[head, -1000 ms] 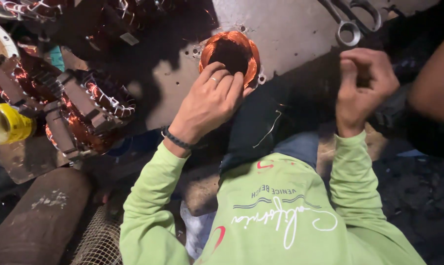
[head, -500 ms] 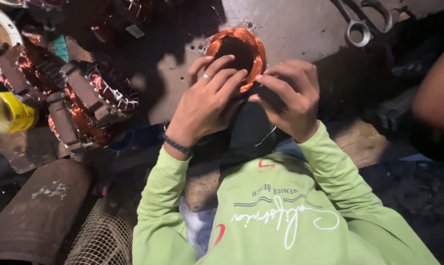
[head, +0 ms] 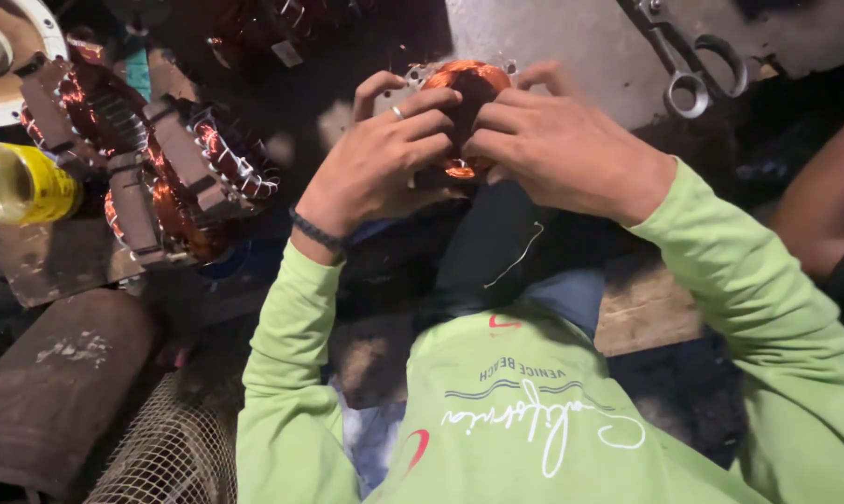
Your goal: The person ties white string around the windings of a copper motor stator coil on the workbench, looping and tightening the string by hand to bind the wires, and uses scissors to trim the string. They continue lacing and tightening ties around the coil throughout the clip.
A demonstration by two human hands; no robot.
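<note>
So we've got both hands wrapped around a copper coil [head: 468, 93], a small round orange winding that sits up top in the middle of the view, right at the edge of the grey tabletop [head: 571, 37]. Our left hand [head: 384, 159] grips it from the left side, fingers curled over the top of the winding, with a ring on one finger and a dark bracelet [head: 317, 231] at the wrist. Our right hand [head: 562, 149] clamps on from the right, fingertips pressed in against the coil and touching the left hand's fingers, so the thing is pretty much buried between the two hands and only the top and a bit of the bottom edge show. Both sleeves are bright lime green, same as the shirt [head: 524, 411] below. Off to the left there's a pile of stator cores [head: 160, 177] with copper windings, and just beside them a yellow bottle [head: 20, 182] lying on its side. A pair of scissors [head: 688, 61] lies on the tabletop up on the right, well apart from the coil. A rusty cylinder [head: 58, 383] and some wire mesh [head: 174, 448] sit at the bottom left. Somebody else's arm [head: 828, 201] pokes in on the right edge.
</note>
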